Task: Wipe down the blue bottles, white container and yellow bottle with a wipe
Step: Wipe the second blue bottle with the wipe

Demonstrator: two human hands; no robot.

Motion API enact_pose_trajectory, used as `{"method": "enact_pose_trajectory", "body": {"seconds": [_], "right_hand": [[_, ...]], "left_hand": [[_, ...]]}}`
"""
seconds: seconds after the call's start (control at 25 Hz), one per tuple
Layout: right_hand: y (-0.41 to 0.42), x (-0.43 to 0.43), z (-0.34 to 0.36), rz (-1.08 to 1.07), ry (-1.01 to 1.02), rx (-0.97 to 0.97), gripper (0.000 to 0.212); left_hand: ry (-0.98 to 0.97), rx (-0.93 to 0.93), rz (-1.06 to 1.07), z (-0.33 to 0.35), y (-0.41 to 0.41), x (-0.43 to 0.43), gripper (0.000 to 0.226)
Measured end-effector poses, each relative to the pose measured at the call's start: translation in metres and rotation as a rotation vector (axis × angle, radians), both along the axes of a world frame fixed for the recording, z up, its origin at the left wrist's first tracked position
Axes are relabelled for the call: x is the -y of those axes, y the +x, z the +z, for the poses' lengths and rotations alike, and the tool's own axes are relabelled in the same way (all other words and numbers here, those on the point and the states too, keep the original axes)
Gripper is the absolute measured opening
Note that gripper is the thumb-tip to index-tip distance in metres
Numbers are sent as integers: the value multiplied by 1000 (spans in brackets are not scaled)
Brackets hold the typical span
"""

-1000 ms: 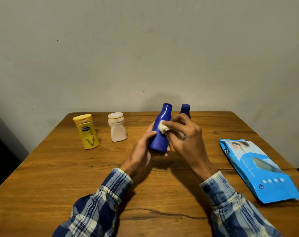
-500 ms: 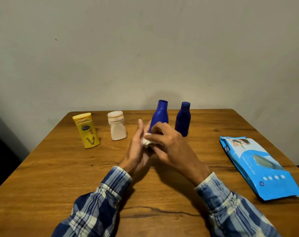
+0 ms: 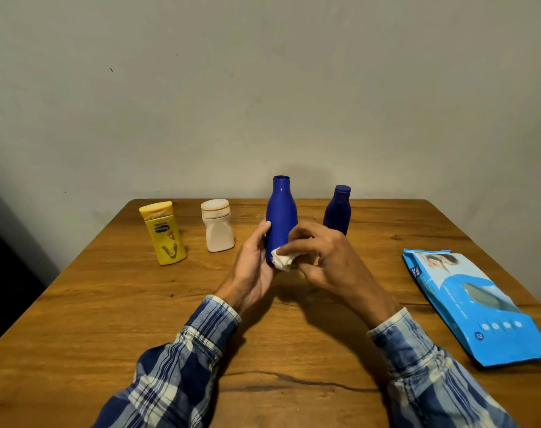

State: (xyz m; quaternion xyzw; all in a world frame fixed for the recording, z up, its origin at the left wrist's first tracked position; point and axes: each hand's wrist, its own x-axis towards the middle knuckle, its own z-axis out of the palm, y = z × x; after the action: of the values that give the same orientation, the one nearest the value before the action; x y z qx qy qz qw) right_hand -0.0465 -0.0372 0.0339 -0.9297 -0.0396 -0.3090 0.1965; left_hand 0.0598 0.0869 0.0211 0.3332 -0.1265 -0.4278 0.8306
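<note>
Nearest, two plaid cloth sleeves [image 3: 182,366] reached over the grained wooden counter [image 3: 108,319], whose near edge showed a dark crack. The left grip [image 3: 253,267] was wrapped round the lower body of the tall blue bottle [image 3: 281,217], thumb on its left side. The right grip [image 3: 331,261] pinched a crumpled white wipe [image 3: 283,262] against the bottle's lower front. The bottle was smooth, round-shouldered, upright and mid-counter; its base was hidden, so I could not tell whether it stood or was lifted. By the right edge lay a flat, glossy blue wipes pack [image 3: 479,304]. Toward the far edge stood a flattish yellow bottle [image 3: 165,234], a waisted white container [image 3: 218,230] and a shorter blue bottle [image 3: 337,211], well apart.
</note>
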Motion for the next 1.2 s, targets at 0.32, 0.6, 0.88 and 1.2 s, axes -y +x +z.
{"method": "enact_pose_trajectory", "body": {"seconds": [0.32,0.6,0.88,1.2], "right_hand": [[1,1,-1,-75,217,124,26],[2,0,-3,-163,223,172,25],[2,-20,-8,-32,-87,-43,28],[4,-4,-10,-1,137,28,25]], "left_hand": [[31,47,-18,-1,1,1,51],[2,23,0,-2,2,4,58],[-7,-89,-4,-6,3,3,59],[-5,-103,77,2,6,-1,42]]}}
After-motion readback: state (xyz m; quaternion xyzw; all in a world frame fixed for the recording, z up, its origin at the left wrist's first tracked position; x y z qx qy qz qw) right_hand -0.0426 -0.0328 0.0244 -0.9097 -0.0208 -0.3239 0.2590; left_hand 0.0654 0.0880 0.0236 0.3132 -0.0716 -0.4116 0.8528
